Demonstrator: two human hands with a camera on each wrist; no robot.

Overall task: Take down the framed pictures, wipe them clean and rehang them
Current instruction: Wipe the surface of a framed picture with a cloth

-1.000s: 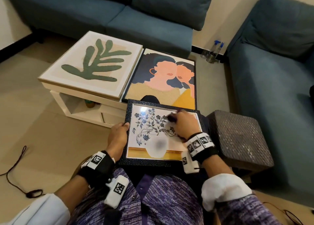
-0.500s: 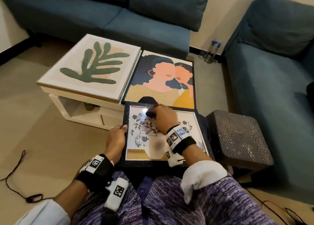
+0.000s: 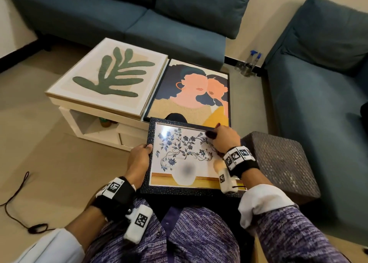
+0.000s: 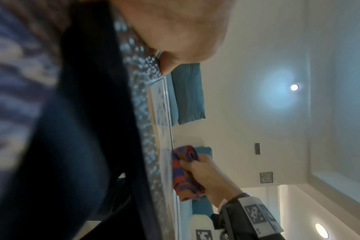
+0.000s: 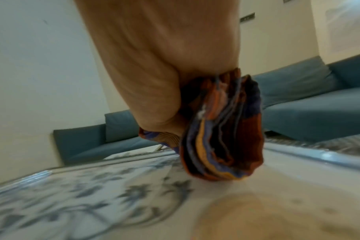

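A dark-framed floral picture (image 3: 179, 153) lies on my lap, glass side up. My left hand (image 3: 139, 157) grips its left edge, thumb on the frame. My right hand (image 3: 223, 139) holds a bunched red and blue striped cloth (image 5: 222, 129) pressed on the glass near the upper right corner; the cloth (image 4: 185, 172) also shows in the left wrist view. Two larger pictures lie flat on a white coffee table (image 3: 89, 123): a green leaf print (image 3: 111, 77) on the left and a two-faces portrait (image 3: 191, 95) on the right.
Blue sofas stand behind the table (image 3: 139, 18) and to the right (image 3: 318, 87). A dark woven stool (image 3: 282, 163) sits by my right knee. Spray bottles (image 3: 251, 63) stand in the corner between the sofas. A black cable (image 3: 18, 199) trails on the floor at left.
My right hand swept the cloth left across the glass, then back to the upper right corner. My left hand kept its hold on the frame's left edge.
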